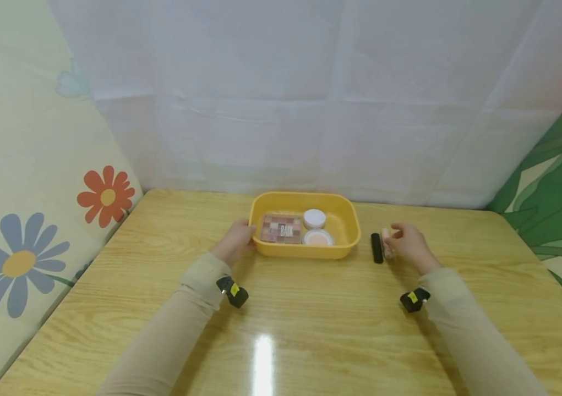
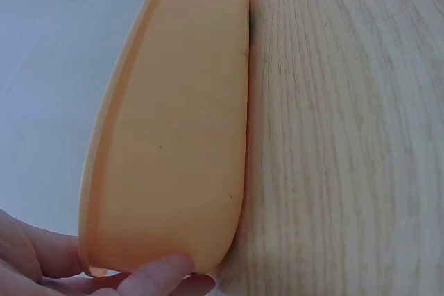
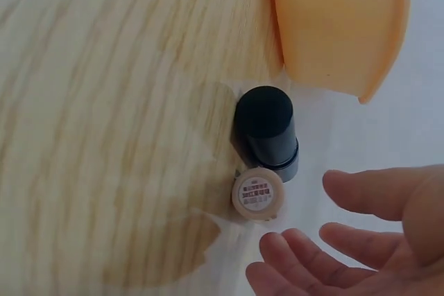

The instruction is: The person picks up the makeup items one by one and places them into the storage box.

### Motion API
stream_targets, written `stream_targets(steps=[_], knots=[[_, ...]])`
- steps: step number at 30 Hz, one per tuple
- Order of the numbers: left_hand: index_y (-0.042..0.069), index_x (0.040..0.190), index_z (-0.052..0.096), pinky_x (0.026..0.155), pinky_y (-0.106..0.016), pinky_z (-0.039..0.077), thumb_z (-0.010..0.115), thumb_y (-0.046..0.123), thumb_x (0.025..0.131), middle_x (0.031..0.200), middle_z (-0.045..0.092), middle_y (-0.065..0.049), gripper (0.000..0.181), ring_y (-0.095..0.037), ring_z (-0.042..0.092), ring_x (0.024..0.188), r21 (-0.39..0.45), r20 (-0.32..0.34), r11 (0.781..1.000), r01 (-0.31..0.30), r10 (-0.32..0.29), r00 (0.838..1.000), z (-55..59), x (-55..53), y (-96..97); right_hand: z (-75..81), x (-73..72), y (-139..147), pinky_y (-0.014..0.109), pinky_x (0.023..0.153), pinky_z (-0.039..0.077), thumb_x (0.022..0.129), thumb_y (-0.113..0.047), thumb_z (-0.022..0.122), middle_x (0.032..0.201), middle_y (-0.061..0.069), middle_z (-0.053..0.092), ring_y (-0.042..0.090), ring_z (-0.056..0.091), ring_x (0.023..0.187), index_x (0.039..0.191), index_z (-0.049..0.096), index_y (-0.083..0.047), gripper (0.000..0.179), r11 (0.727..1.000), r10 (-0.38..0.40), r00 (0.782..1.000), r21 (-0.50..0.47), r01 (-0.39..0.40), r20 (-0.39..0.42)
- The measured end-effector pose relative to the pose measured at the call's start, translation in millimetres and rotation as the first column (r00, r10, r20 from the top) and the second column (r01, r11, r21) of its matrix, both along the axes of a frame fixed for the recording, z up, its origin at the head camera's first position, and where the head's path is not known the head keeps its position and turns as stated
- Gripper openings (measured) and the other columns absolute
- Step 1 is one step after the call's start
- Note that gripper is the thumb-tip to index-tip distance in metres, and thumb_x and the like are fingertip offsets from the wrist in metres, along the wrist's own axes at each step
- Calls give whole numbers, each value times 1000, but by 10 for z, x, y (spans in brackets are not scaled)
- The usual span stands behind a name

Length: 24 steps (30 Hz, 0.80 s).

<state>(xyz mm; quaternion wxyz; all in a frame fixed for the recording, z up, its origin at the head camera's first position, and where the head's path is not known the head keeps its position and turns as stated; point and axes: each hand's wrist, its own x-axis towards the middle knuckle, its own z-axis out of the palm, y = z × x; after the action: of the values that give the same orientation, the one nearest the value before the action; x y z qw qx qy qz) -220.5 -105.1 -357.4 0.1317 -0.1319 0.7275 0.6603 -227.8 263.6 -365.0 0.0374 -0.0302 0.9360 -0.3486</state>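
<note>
A yellow plastic basket (image 1: 305,252) stands at the back of the wooden table. Inside it are an eyeshadow palette (image 1: 281,229), a white round compact (image 1: 314,218) and a second round compact (image 1: 318,238) with a pinkish top. My left hand (image 1: 235,241) grips the basket's left end, fingers against its wall and rim in the left wrist view. Right of the basket lie a black lipstick tube (image 1: 377,248) and a pale pink tube (image 3: 257,194), side by side. My right hand (image 1: 411,246) hovers beside the pink tube, thumb and fingers spread apart with nothing between them.
A white cloth (image 1: 241,99) hangs behind the table (image 1: 340,319). Flower-patterned panels (image 1: 18,264) flank the table on both sides. Each wrist carries a small black camera (image 1: 233,292).
</note>
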Motion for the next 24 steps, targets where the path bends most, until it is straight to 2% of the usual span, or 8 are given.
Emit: stream_targets(steps=[6, 11, 17, 21, 24], knots=[[-11, 143, 34, 107, -42, 40, 31, 4, 104, 137, 46, -26, 42, -34, 47, 125, 9, -3, 1000, -9, 9, 1000, 13, -8, -2, -15, -46, 24, 57, 95, 44, 92, -4, 56, 118, 45, 48, 54, 50, 109, 131, 32, 26, 54, 1000, 5, 999, 13, -6, 42], [-13, 141, 35, 106, -42, 41, 30, 3, 104, 134, 47, -27, 41, -32, 49, 119, 2, -9, 1000, -2, 2, 1000, -2, -3, -4, 14, -58, 18, 57, 97, 42, 92, -5, 54, 122, 46, 45, 54, 47, 113, 130, 31, 28, 56, 1000, 3, 996, 29, -6, 93], [-13, 141, 36, 105, -42, 42, 31, 4, 104, 133, 48, -28, 41, -33, 50, 118, 8, -15, 1000, -2, 2, 1000, -2, 1, 2, 21, -101, 19, 57, 105, 34, 88, -8, 54, 130, 47, 38, 55, 39, 121, 129, 32, 28, 58, 996, 3, 993, 85, -14, 118], [-13, 141, 36, 105, -42, 42, 30, 4, 104, 133, 48, -28, 41, -33, 50, 119, 8, -11, 1000, 0, 0, 1000, 8, 7, 7, 9, -130, 36, 58, 106, 32, 88, -8, 54, 131, 47, 36, 54, 38, 121, 129, 30, 29, 60, 997, 9, 989, 79, -21, 150], [-12, 141, 37, 105, -42, 42, 31, 4, 104, 132, 49, -27, 41, -30, 50, 116, 5, -6, 1000, -7, 7, 1000, 15, 10, 11, 2, -135, 50, 57, 105, 34, 87, -9, 55, 127, 47, 39, 52, 42, 116, 128, 31, 30, 61, 998, 13, 988, 65, -23, 151]])
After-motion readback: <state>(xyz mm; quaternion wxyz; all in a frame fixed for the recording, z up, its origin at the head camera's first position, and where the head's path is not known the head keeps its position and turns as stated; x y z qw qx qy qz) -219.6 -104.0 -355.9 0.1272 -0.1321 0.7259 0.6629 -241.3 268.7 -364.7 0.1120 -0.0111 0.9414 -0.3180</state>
